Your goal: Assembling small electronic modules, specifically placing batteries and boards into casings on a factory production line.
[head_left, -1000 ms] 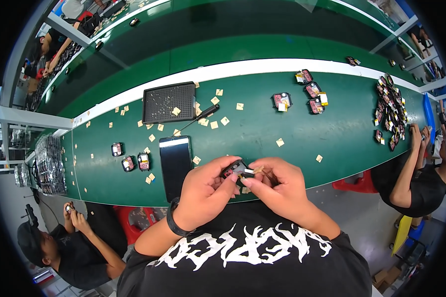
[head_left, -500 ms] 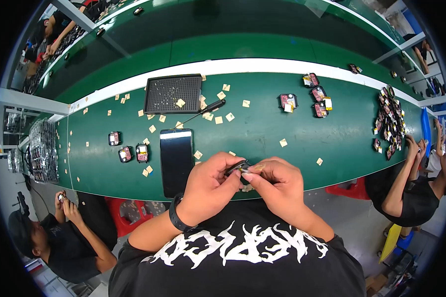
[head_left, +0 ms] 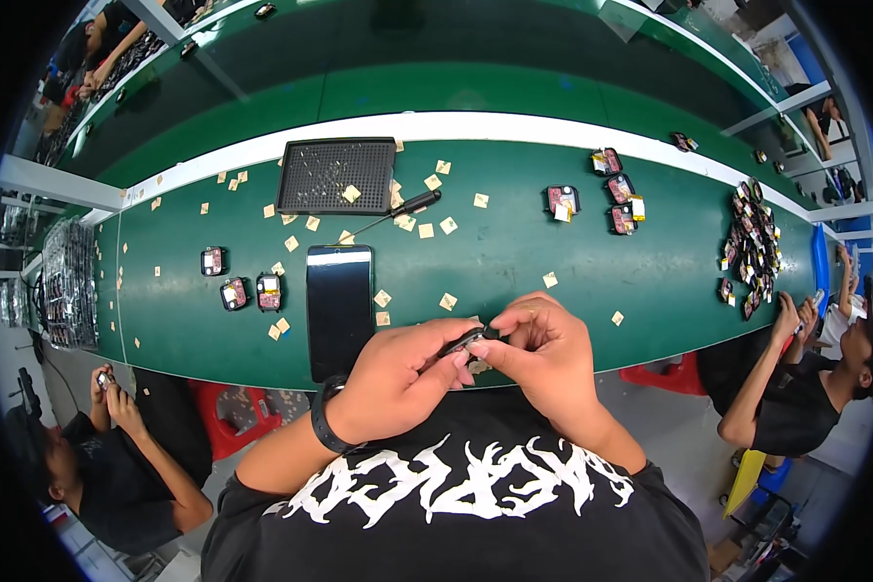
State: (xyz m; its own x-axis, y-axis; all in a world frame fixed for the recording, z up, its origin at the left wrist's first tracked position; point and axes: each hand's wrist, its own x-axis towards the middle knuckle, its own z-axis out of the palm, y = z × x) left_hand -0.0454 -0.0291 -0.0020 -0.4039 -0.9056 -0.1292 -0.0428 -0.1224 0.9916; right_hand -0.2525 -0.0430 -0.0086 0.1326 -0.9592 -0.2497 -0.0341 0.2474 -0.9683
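My left hand [head_left: 403,373] holds a small black device housing [head_left: 463,341] between thumb and fingers, tilted, just above the table's near edge. My right hand [head_left: 548,357] is closed at the housing's right end, its thumb and index finger pinching there. The fingers hide most of the housing's inside. A dark tablet-like slab [head_left: 339,310] lies left of my left hand. Several cream paper squares are scattered about, one square [head_left: 448,301] just beyond my hands.
A black perforated tray [head_left: 310,206] and a screwdriver [head_left: 419,202] lie farther back. Open housings with red boards [head_left: 269,291] sit at left, others [head_left: 562,202] at right. A heap of housings [head_left: 750,247] lies far right. Co-workers sit on both sides. A white ledge [head_left: 475,124] runs behind.
A yellowish scrap between my right fingers no longer shows; those fingers now pinch the housing's end. My left hand has shifted slightly down and left. The whole view has moved a little.
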